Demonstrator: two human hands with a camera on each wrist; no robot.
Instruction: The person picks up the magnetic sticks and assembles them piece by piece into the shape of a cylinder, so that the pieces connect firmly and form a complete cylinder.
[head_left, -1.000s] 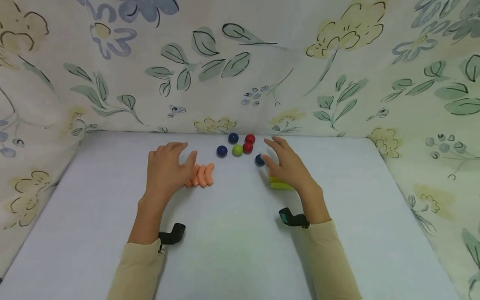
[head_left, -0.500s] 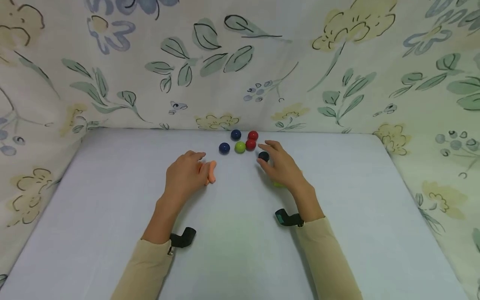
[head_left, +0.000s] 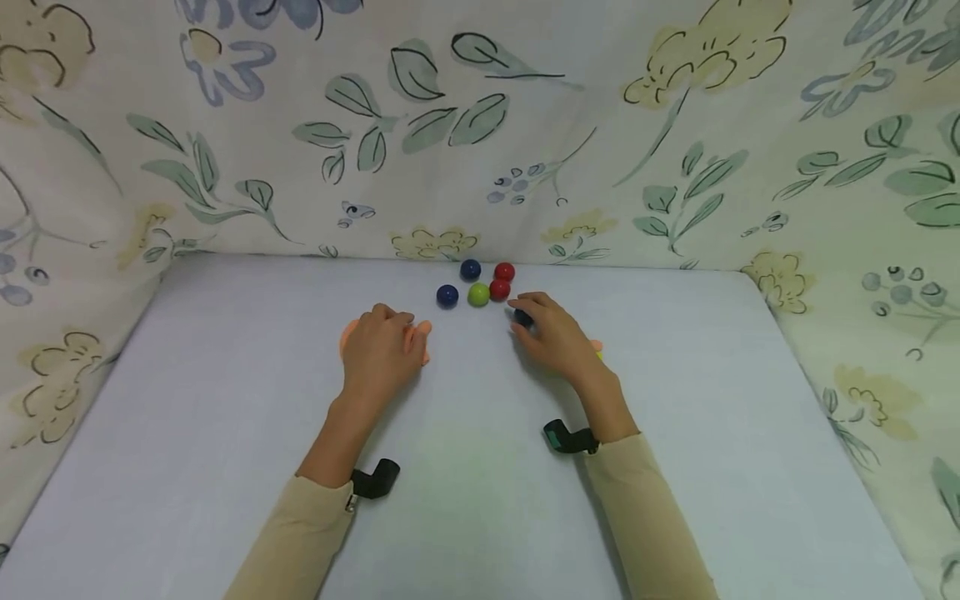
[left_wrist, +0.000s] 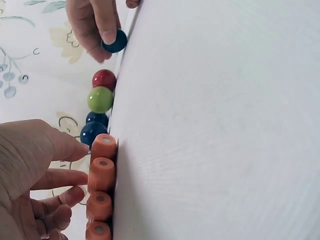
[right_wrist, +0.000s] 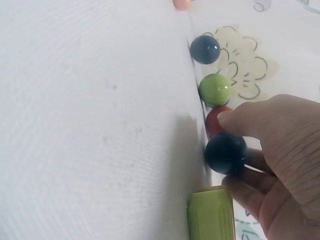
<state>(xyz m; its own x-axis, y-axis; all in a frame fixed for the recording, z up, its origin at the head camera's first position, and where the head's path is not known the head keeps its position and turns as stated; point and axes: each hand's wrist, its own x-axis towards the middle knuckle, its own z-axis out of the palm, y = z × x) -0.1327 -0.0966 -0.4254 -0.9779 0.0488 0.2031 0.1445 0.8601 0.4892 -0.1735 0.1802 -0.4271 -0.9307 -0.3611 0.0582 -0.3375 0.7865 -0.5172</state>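
Observation:
My left hand (head_left: 378,350) hovers low over a row of curved orange sticks (left_wrist: 104,172), which have grey dots on their ends. Thumb and fingertips sit right beside the nearest sticks in the left wrist view, without closing round one. My right hand (head_left: 558,337) has its thumb and fingers curled round a dark blue ball (right_wrist: 226,153) at the table. Just past that ball lies a red ball (right_wrist: 215,120), partly behind the right thumb. Beneath the right palm sits a light green stick (right_wrist: 212,215), mostly hidden in the head view.
Between the hands, towards the back edge of the white table (head_left: 465,467), lie a green ball (head_left: 478,294), two more blue balls, one of them a blue ball (head_left: 447,296) at left, and a second red ball (head_left: 504,272). A floral cloth (head_left: 450,192) rises behind.
My left hand has moved right and down over the orange sticks. My right hand has shifted slightly left and its fingers have drawn in round the dark blue ball.

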